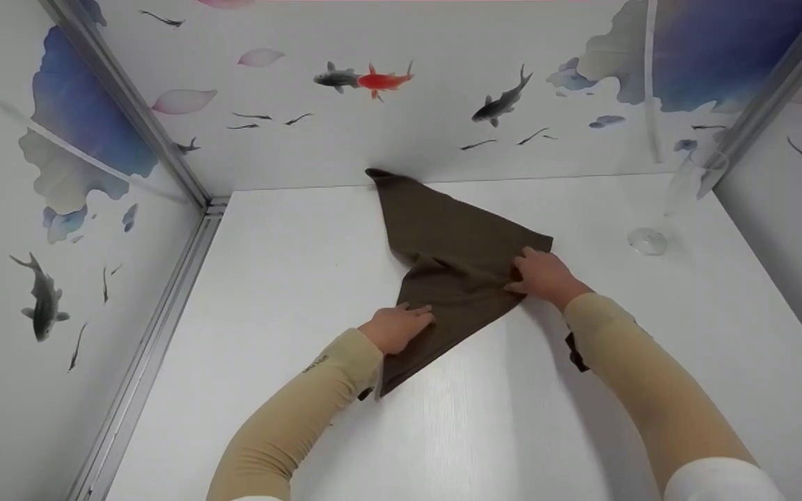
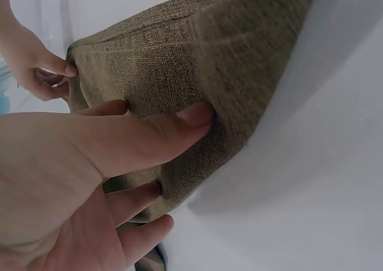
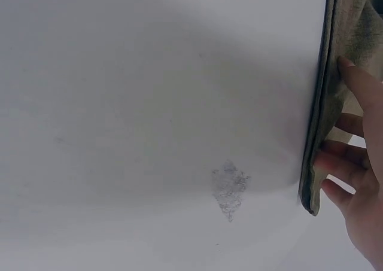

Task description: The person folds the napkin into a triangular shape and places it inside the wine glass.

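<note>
A dark brown cloth [image 1: 470,223], partly folded and creased near its middle, lies on the white table with its far corner against the back wall. My left hand [image 1: 397,328] rests on its near left part. In the left wrist view, the thumb and spread fingers [image 2: 173,127] touch the woven fabric [image 2: 161,55]. At the right side of the cloth is my right hand [image 1: 547,278]. The right wrist view has its thumb and fingertips touching the cloth [image 3: 328,103] near a layered edge, the fingers slightly bent and apart.
A clear stemmed glass [image 1: 647,241] stands on the table at the back right. White panels printed with fish and leaves enclose the table [image 1: 289,250] at the back [image 1: 429,139] and both sides. A grey metal rail [image 1: 157,334] runs along the left edge.
</note>
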The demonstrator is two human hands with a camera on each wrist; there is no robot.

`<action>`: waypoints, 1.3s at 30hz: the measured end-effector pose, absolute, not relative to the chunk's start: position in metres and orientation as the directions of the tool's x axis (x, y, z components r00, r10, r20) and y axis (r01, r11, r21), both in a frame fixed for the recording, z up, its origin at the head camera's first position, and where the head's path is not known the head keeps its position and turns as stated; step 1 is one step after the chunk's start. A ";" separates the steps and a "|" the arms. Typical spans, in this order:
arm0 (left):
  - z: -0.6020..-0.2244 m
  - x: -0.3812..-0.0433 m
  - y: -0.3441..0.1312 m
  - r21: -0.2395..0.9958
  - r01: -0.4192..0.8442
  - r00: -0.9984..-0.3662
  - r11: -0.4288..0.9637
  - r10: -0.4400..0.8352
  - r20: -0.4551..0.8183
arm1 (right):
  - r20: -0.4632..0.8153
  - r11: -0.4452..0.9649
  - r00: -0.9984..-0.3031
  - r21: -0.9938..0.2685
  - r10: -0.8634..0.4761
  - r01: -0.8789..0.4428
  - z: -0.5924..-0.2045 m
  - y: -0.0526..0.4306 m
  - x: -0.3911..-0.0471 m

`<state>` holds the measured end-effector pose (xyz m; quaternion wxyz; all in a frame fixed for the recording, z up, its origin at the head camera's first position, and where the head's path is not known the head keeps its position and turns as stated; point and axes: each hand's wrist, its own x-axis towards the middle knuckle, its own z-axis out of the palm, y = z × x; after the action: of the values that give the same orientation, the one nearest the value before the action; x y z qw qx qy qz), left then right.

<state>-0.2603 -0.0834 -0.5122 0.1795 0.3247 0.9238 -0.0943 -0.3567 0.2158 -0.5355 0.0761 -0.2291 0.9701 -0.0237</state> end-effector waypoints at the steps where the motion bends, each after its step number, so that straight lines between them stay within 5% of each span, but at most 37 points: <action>1: -0.513 -0.261 -0.084 -0.060 0.632 -0.726 0.772 0.564 -0.394 | -0.143 0.893 -0.881 -0.094 -0.450 -0.441 -0.535 0.217 -0.357; 13: -0.515 -0.263 -0.095 -0.049 0.624 -0.727 0.780 0.556 -0.403 | -0.201 0.897 -0.877 -0.182 -0.435 -0.403 -0.533 0.218 -0.354; 39: -0.510 -0.259 -0.099 -0.037 0.471 -0.848 0.881 0.441 -0.296 | -0.222 0.885 -0.859 -0.185 -0.462 -0.428 -0.537 0.213 -0.335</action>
<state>-0.2591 -0.0986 -0.5099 0.1407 0.2375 0.9596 -0.0542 -0.3354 0.2127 -0.5372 0.1310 -0.2312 0.9619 -0.0644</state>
